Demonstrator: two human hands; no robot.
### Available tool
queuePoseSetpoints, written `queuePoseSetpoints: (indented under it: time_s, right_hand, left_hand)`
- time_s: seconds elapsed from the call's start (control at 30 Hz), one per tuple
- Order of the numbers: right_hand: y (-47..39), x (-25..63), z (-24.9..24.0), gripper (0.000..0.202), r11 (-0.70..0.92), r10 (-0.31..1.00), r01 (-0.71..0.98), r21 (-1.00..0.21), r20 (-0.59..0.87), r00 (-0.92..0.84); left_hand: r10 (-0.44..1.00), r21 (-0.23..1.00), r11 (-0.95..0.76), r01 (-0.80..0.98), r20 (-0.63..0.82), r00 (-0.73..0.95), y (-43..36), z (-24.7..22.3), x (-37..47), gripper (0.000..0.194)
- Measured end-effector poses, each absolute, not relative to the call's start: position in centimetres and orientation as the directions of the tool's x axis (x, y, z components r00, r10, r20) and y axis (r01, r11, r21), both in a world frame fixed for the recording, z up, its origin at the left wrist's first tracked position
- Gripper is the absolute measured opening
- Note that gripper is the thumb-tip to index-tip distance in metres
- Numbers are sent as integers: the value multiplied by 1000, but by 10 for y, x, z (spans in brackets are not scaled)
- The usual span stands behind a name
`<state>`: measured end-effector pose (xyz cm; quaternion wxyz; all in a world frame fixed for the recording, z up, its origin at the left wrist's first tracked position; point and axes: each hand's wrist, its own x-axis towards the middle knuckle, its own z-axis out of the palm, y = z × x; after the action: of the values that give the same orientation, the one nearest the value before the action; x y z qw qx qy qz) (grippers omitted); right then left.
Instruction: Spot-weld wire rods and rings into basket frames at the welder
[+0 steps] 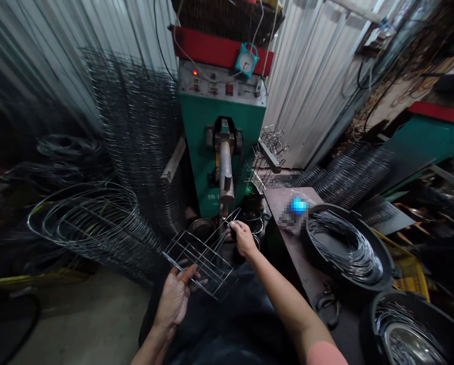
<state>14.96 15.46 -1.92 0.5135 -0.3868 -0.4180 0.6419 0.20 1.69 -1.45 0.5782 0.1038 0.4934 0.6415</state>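
Observation:
A wire grid frame (200,258) is held tilted at the lower middle, under the metal arm of a green machine (192,126). My left hand (176,296) grips its near left edge, thumb and fingers closed round the wires. Beside the machine's lower tip (225,210), my right hand (244,238) pinches thin wires (227,228) at the far side of the frame. Whether those wires are joined to the frame is hard to tell.
Tall stacks of wire frames (136,137) and wire rings (93,223) stand at the left. On the right, a bench (288,253) bears a black tray (388,263) of curved wires and pliers (329,304). Another tray (369,324) is nearer.

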Motion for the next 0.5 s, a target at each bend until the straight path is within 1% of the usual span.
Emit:
queuePoseSetpoints:
  time_s: [0.13, 0.33, 0.43, 0.47, 0.5]
  right_hand:
    - [163, 144, -19, 23, -129, 986, -361, -924, -81, -145]
    - [165, 142, -18, 27, -195, 977, -383, -903, -144, -159]
    - [167, 150, -17, 30, -224, 966, -280, -933, -175, -189]
    - [169, 154, -16, 29, -198, 972, -213, -957, -162, -172]
    - [171, 159, -15, 28, -136, 984, -128, -982, -119, -132]
  left_hand:
    - [840, 762, 159, -628, -439, -320, 25, -7, 1, 38]
    - [830, 751, 195, -631, -470, -302, 29, 0, -1, 33]
    - [833, 749, 204, -630, -471, -290, 29, -4, -3, 31]
    - [836, 751, 205, -628, -468, -287, 29, -5, -3, 30]
    - [838, 754, 205, -624, -464, -286, 29, -7, -4, 29]
